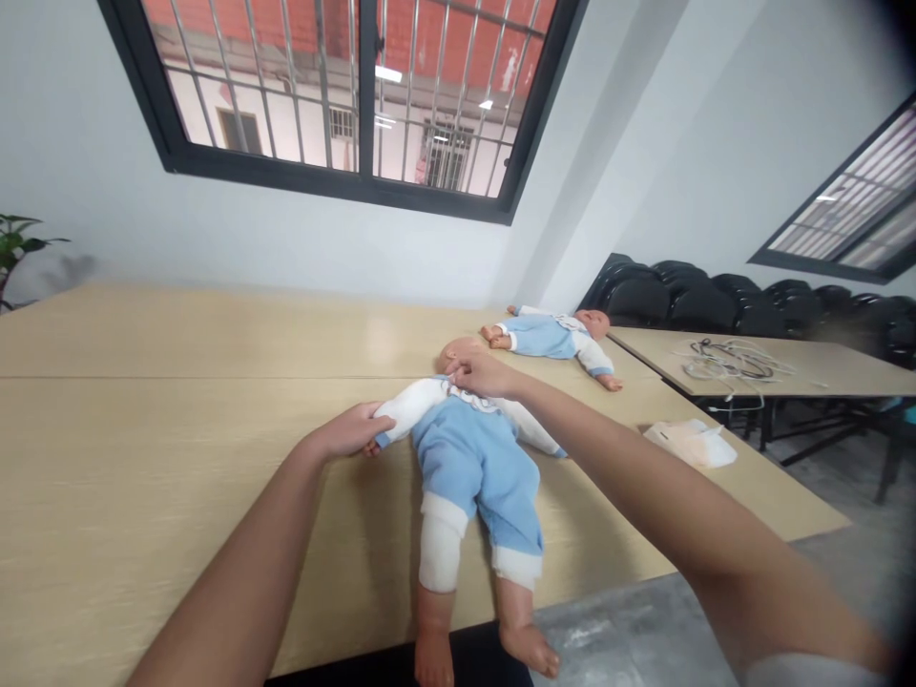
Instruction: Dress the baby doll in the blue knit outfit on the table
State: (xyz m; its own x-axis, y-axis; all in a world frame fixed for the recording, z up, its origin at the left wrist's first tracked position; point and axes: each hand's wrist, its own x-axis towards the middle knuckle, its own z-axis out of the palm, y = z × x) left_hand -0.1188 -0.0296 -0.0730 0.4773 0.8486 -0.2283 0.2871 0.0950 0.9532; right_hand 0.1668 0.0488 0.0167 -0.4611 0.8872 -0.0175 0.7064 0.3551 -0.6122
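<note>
A baby doll (472,448) in a blue and white outfit lies on its back on the wooden table (178,477), its legs reaching over the near edge. My left hand (350,429) is closed around the doll's white sleeve near the blue cuff, with the doll's small hand just below. At the doll's collar, my right hand (483,374) pinches the fabric by the neck and shoulder, partly covering the head. A white wrap (440,553) goes around one lower leg under the trouser cuff.
A second, similarly dressed doll (548,336) lies farther back on the right. White packaging (691,443) sits near the table's right edge. Tangled cables (737,361) lie on another table, with stacked black chairs (687,296) behind. A barred window (364,95) is ahead.
</note>
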